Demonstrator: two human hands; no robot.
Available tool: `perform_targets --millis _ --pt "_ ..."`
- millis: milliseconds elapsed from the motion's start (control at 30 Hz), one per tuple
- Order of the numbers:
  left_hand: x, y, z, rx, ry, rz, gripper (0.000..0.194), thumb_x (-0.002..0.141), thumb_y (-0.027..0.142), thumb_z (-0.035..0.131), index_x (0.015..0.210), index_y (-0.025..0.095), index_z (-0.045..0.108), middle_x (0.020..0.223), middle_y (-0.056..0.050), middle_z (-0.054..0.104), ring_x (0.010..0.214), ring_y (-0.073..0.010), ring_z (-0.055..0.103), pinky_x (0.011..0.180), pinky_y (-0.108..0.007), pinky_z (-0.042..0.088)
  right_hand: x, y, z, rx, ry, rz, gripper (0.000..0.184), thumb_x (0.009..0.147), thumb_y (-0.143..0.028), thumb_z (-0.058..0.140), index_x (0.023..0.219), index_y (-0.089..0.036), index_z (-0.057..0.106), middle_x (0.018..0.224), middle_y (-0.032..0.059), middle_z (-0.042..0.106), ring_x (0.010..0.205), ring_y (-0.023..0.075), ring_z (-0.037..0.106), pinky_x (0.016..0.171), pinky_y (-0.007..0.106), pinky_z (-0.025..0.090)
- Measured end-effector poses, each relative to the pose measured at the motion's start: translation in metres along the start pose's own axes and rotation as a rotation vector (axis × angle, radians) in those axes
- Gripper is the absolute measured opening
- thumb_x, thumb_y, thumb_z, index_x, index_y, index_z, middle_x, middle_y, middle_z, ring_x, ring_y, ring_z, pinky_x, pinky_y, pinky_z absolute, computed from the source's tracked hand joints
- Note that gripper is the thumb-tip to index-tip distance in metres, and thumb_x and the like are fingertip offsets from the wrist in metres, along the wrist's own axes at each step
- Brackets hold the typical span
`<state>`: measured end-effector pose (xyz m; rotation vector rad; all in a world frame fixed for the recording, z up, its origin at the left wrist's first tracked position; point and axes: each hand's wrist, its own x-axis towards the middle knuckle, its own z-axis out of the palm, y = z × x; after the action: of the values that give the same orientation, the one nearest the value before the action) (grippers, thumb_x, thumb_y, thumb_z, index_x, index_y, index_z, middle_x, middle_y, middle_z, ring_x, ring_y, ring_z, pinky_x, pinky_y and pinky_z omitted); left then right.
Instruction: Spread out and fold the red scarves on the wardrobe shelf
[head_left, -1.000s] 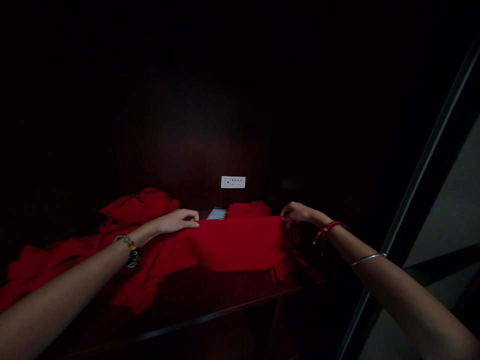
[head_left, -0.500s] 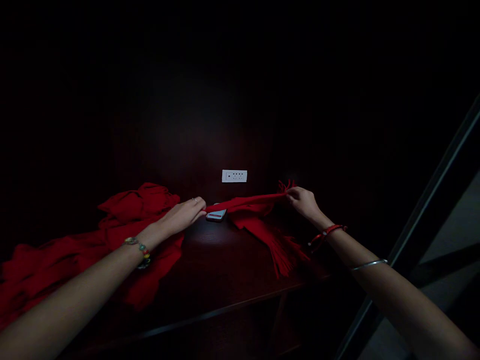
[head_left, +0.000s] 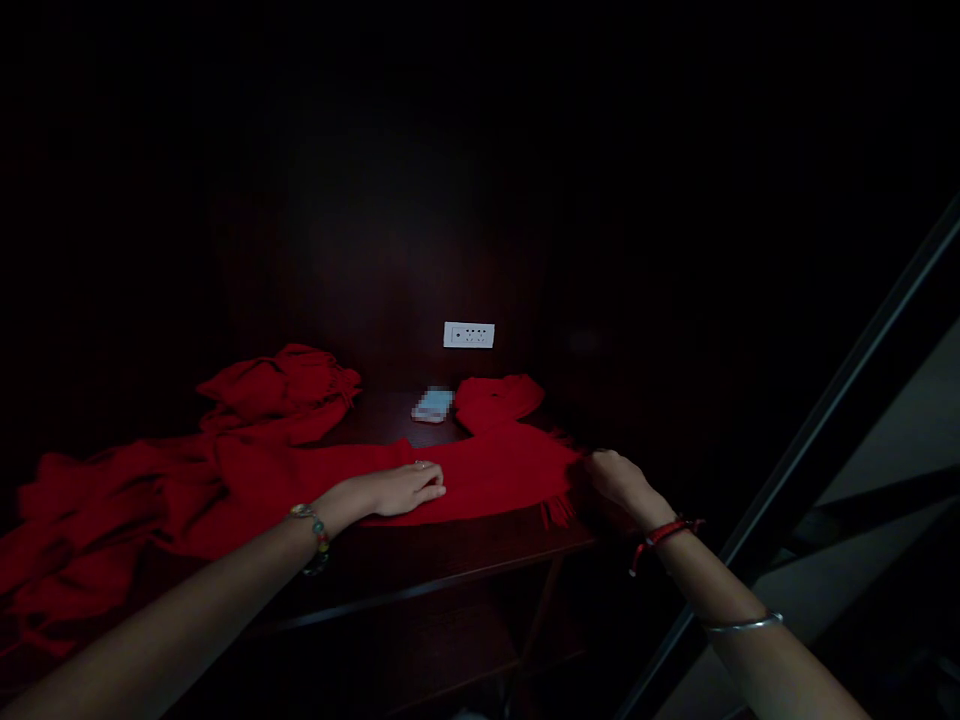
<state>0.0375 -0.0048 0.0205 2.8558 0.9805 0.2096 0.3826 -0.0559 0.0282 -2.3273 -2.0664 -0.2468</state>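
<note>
A long red fringed scarf (head_left: 487,480) stretches flat across the dark wooden shelf, its left part bunched in folds. My left hand (head_left: 405,488) rests on the middle of the cloth, palm down, with the thumb a little apart from the fingers. At the fringed right end, my right hand (head_left: 616,474) is closed, its fingers curled at the scarf's edge; the fingertips are partly hidden in shadow. Behind the spread cloth lies another crumpled red piece (head_left: 499,400), which touches or joins it; I cannot tell which.
A phone-like object (head_left: 433,404), blurred, lies near the back wall. Above it is a white socket panel (head_left: 469,335). More red cloth (head_left: 277,385) is heaped at the back left. The shelf's front edge (head_left: 420,592) runs below my hands, and a metal-edged frame (head_left: 825,360) slants on the right.
The raised, narrow strip of scarf has come down and now lies spread nearer the front edge. Both hands moved down toward me; my left hand went from pinching the cloth to resting on it.
</note>
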Motion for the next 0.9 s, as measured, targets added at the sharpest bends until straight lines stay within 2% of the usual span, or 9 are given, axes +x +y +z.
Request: perform_targets --millis 67,133,200,267,400,533,733,800,900 --pt "0.011 0.000 -0.001 0.015 -0.019 -0.196 0.050 0.084 0.050 0.025 0.121 0.020 0.043 0.130 -0.013 0.038 0.115 -0.0290 0.036 0.089 -0.044 0.033 0.008 -0.024 -0.011 -0.045 0.161 -0.012 0.027 0.074 -0.005 0.040 0.085 -0.011 0.064 0.094 0.0182 0.060 0.084 0.0233 0.058 0.066 0.028 0.044" --pt "0.021 -0.001 0.005 0.032 -0.048 -0.394 0.058 0.082 0.054 0.024 0.131 0.023 0.029 0.140 -0.012 0.018 0.124 -0.0375 0.017 0.089 -0.058 0.024 0.018 -0.056 -0.016 0.017 0.249 -0.149 0.029 0.081 -0.015 0.037 0.098 -0.012 0.060 0.103 0.0176 0.057 0.094 0.0239 0.054 0.075 0.033 0.043" --pt "0.027 -0.003 0.016 0.019 -0.096 -0.526 0.064 0.079 0.060 0.023 0.134 0.027 0.021 0.142 -0.010 0.008 0.125 -0.0418 0.004 0.087 -0.066 0.016 0.031 -0.085 -0.012 0.124 0.218 -0.350 0.036 0.085 -0.032 0.034 0.115 -0.018 0.050 0.120 0.0139 0.048 0.109 0.0232 0.044 0.086 0.037 0.038" --pt "0.027 -0.007 0.026 -0.003 -0.114 -0.593 0.069 0.076 0.066 0.021 0.134 0.029 0.018 0.143 -0.008 0.003 0.124 -0.0429 -0.003 0.087 -0.068 0.010 0.045 -0.103 0.001 0.160 0.137 -0.470 0.052 0.084 -0.048 0.031 0.129 -0.023 0.032 0.136 0.0096 0.030 0.124 0.0266 0.023 0.095 0.047 0.026" --pt "0.019 -0.016 0.036 -0.005 -0.051 -0.661 0.080 0.067 0.075 0.019 0.133 0.031 0.019 0.143 -0.005 -0.004 0.123 -0.0438 -0.007 0.089 -0.067 0.006 0.068 -0.101 0.038 0.133 -0.081 -0.344 0.063 0.081 -0.060 0.021 0.135 -0.028 0.018 0.142 0.0045 0.015 0.127 0.0321 0.008 0.095 0.058 0.014" --pt "0.014 -0.018 0.034 0.007 -0.052 -0.766 0.084 0.062 0.079 0.019 0.133 0.033 0.020 0.143 -0.005 0.003 0.123 -0.0452 -0.002 0.090 -0.066 0.005 0.077 -0.084 0.060 0.085 0.003 -0.265 0.056 0.084 -0.055 0.019 0.134 -0.030 0.019 0.142 0.0021 0.015 0.128 0.0273 0.010 0.098 0.050 0.016" --pt "0.014 -0.020 0.035 0.017 -0.038 -0.760 0.084 0.062 0.079 0.018 0.132 0.034 0.020 0.142 -0.005 0.006 0.123 -0.0449 0.000 0.091 -0.066 0.004 0.062 -0.103 0.043 0.135 0.100 -0.280 0.056 0.085 -0.053 0.019 0.133 -0.026 0.026 0.141 0.0054 0.020 0.128 0.0271 0.012 0.099 0.053 0.011" --pt "0.013 -0.021 0.037 0.020 -0.038 -0.753 0.084 0.062 0.079 0.019 0.133 0.034 0.020 0.142 -0.004 0.006 0.124 -0.0441 0.000 0.092 -0.065 0.003 0.050 -0.120 0.035 0.217 0.133 -0.372 0.058 0.084 -0.055 0.017 0.134 -0.026 0.022 0.141 0.0045 0.017 0.129 0.0247 0.009 0.100 0.052 0.009" --pt "0.013 -0.022 0.037 0.030 -0.045 -0.751 0.083 0.063 0.078 0.021 0.133 0.033 0.019 0.142 -0.004 0.006 0.124 -0.0433 0.000 0.093 -0.064 0.002 0.031 -0.142 0.035 0.327 0.041 -0.511 0.060 0.083 -0.057 0.015 0.135 -0.027 0.017 0.141 0.0033 0.016 0.129 0.0217 0.010 0.101 0.048 0.012"
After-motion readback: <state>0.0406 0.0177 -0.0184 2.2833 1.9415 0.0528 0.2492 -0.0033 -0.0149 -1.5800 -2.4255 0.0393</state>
